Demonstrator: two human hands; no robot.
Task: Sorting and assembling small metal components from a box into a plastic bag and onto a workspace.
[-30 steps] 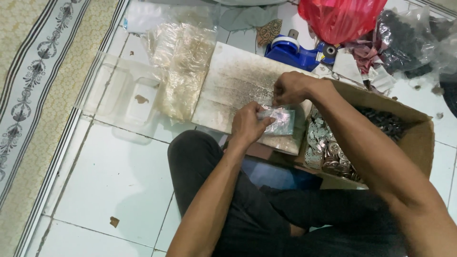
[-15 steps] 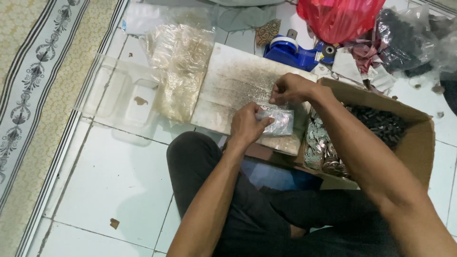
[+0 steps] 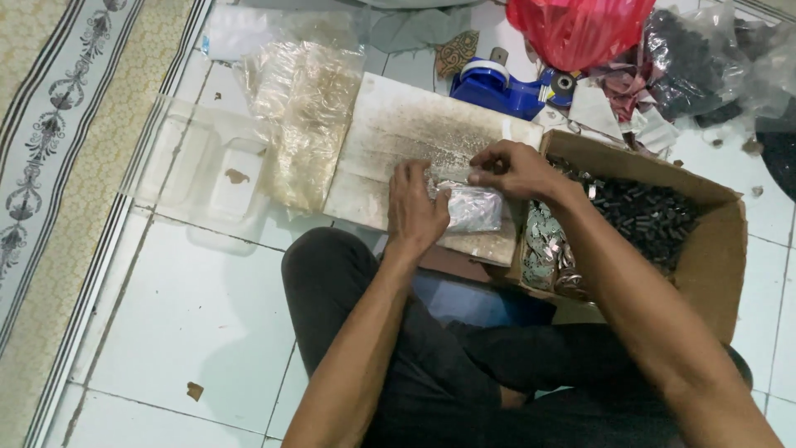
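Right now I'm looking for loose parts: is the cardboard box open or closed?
Open. The cardboard box has no top covering it, and small dark pieces and shiny packets show inside.

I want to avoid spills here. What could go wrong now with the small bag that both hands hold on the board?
1. The small clear bag lies near the board's front edge, by the knee; it might slide off.
2. The left hand presses it while the right hand pinches its top; a pull could perhaps tear the thin plastic.
3. The open cardboard box of small dark parts sits against the right forearm and could be nudged.
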